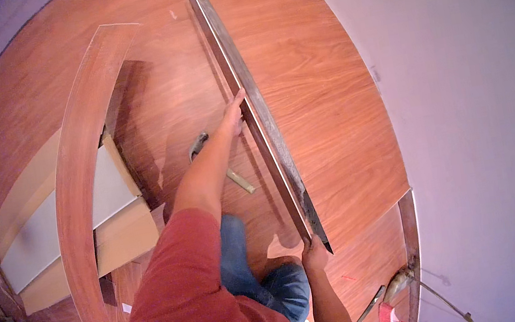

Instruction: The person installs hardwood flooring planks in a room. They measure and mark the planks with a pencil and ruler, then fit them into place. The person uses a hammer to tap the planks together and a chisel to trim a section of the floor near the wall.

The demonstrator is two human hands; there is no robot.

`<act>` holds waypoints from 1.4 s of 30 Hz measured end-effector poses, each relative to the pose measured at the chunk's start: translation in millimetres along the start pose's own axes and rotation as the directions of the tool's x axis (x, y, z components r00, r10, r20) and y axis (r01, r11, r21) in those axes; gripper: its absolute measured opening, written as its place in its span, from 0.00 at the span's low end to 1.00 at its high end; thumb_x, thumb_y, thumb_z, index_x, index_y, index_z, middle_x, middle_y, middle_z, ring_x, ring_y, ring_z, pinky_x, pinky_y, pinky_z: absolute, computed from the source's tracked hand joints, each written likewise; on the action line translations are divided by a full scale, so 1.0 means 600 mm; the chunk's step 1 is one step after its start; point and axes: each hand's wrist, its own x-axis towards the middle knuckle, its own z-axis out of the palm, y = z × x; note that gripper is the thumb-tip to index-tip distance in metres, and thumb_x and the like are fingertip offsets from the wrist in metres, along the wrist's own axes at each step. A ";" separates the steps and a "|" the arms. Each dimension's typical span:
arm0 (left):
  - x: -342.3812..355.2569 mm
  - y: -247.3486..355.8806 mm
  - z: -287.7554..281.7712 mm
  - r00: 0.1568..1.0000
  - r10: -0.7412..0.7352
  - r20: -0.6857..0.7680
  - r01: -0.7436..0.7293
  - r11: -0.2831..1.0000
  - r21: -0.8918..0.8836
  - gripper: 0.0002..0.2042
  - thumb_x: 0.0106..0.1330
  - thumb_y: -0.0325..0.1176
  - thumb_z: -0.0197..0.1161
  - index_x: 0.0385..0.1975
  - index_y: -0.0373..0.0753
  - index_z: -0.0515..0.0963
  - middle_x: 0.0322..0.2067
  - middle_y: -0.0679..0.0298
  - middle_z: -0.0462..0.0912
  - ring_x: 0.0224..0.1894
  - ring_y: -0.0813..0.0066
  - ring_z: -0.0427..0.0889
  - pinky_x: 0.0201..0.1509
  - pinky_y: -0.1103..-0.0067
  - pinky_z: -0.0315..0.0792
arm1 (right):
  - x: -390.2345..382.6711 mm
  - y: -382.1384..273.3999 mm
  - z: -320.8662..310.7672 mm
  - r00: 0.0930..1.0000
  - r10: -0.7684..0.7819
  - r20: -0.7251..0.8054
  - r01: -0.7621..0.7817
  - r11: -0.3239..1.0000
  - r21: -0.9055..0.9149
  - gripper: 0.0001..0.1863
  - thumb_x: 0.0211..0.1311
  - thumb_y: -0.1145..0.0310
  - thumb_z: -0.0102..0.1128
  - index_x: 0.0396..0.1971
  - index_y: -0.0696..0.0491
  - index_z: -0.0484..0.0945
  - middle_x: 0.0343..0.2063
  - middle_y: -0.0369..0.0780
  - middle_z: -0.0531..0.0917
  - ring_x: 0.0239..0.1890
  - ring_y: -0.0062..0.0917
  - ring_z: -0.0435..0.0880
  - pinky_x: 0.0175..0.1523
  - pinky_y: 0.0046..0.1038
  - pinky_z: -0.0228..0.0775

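Observation:
A long floor plank (273, 141) is tilted up on its edge in front of me, its grey face turned to the right. My left hand (235, 116) grips it near the middle of its length, with the thumb along the upper edge. Close to the plank's near end, my right hand (315, 254) is closed around the edge. On the wood-look floor (326, 123) below my left forearm lies a hammer (240, 180); the forearm hides part of its handle.
Another wood-look plank (75, 176) lies across an open cardboard box (125, 239) with pale contents at the left. A white wall (462, 95) borders the floor on the right. A red brush (387, 316) and a dark strip-like piece (371, 305) lie at the lower right.

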 end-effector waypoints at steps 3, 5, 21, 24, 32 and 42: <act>0.044 -0.024 0.008 1.000 -0.015 0.023 0.017 0.995 -0.097 0.46 0.69 0.66 0.60 0.78 0.44 0.55 0.78 0.55 0.58 0.79 0.54 0.52 0.80 0.57 0.46 | 0.036 0.014 0.025 0.998 -0.055 -0.011 0.055 0.998 -0.008 0.11 0.74 0.62 0.57 0.38 0.55 0.78 0.35 0.51 0.83 0.38 0.54 0.83 0.40 0.50 0.75; 0.060 -0.036 0.018 0.998 0.028 0.055 -0.022 0.996 -0.091 0.44 0.70 0.66 0.58 0.78 0.42 0.57 0.77 0.55 0.60 0.79 0.55 0.53 0.80 0.58 0.47 | 0.053 0.024 0.039 0.999 -0.048 -0.012 0.047 0.998 -0.038 0.11 0.74 0.62 0.57 0.38 0.56 0.78 0.35 0.52 0.84 0.38 0.54 0.83 0.40 0.50 0.76; 0.079 -0.113 0.044 0.997 0.062 -0.053 -0.042 0.950 0.309 0.31 0.81 0.56 0.47 0.75 0.45 0.54 0.66 0.57 0.65 0.65 0.53 0.67 0.61 0.48 0.68 | 0.101 0.080 0.137 0.996 0.092 -0.006 -0.092 0.995 -0.035 0.14 0.75 0.64 0.53 0.48 0.58 0.79 0.38 0.57 0.85 0.39 0.56 0.85 0.43 0.51 0.78; 0.069 -0.116 0.060 0.995 0.064 -0.077 -0.033 0.936 0.351 0.32 0.80 0.57 0.47 0.76 0.46 0.52 0.67 0.56 0.65 0.64 0.52 0.68 0.59 0.48 0.70 | 0.097 0.087 0.140 0.991 0.132 0.016 -0.132 0.991 -0.023 0.13 0.75 0.65 0.53 0.47 0.58 0.79 0.37 0.57 0.85 0.41 0.56 0.85 0.45 0.51 0.77; 0.110 -0.162 0.049 0.983 0.033 -0.179 0.034 0.933 0.359 0.28 0.79 0.60 0.47 0.62 0.41 0.72 0.45 0.60 0.81 0.40 0.63 0.78 0.43 0.65 0.77 | 0.069 0.095 0.103 0.986 0.037 -0.165 -0.022 0.996 0.091 0.14 0.75 0.69 0.51 0.50 0.60 0.81 0.43 0.56 0.85 0.48 0.54 0.83 0.54 0.47 0.76; 0.114 -0.156 0.044 0.995 0.038 -0.096 0.002 0.923 0.384 0.22 0.82 0.53 0.44 0.57 0.41 0.73 0.45 0.62 0.81 0.40 0.67 0.80 0.38 0.72 0.79 | -0.074 0.173 0.102 0.900 0.401 -0.174 -0.316 0.872 0.374 0.14 0.72 0.73 0.54 0.53 0.60 0.81 0.52 0.51 0.84 0.58 0.47 0.82 0.66 0.41 0.72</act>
